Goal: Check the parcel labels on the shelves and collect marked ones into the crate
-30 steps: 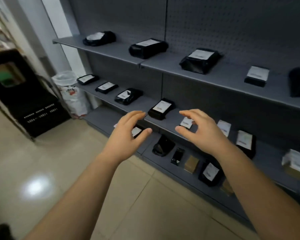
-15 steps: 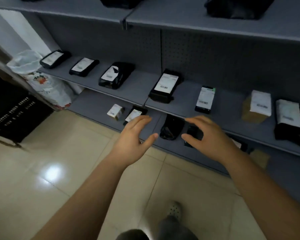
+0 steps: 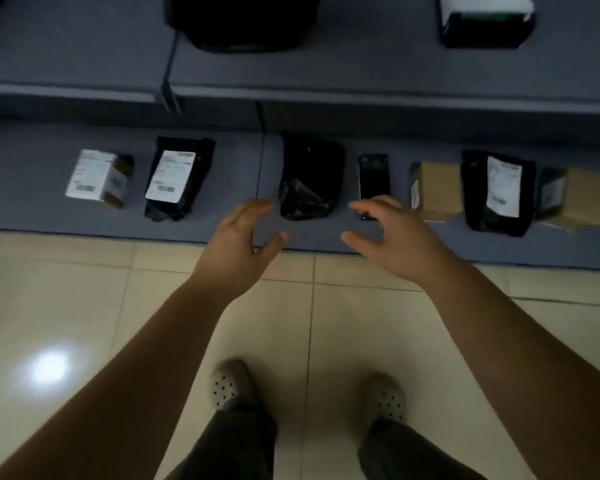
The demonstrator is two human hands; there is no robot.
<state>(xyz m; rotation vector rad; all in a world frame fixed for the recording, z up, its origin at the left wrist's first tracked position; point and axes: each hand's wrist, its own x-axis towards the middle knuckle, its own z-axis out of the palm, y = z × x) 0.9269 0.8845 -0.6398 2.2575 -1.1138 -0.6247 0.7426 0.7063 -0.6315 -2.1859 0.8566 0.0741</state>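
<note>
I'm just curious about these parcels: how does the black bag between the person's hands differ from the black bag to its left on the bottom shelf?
The middle black bag shows no label, while the left black bag carries a white label on top. The middle one looks wider and lies fairly straight; the left one is narrower and tilted. Both are dark plastic pouches lying flat on the bottom shelf, and neither is being touched.

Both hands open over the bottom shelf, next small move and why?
Probably lower both hands onto the black bag and turn it over. The left hand and right hand hover empty on either side of its near end, and unlike the labelled bag beside it, it shows no label to check.
</note>
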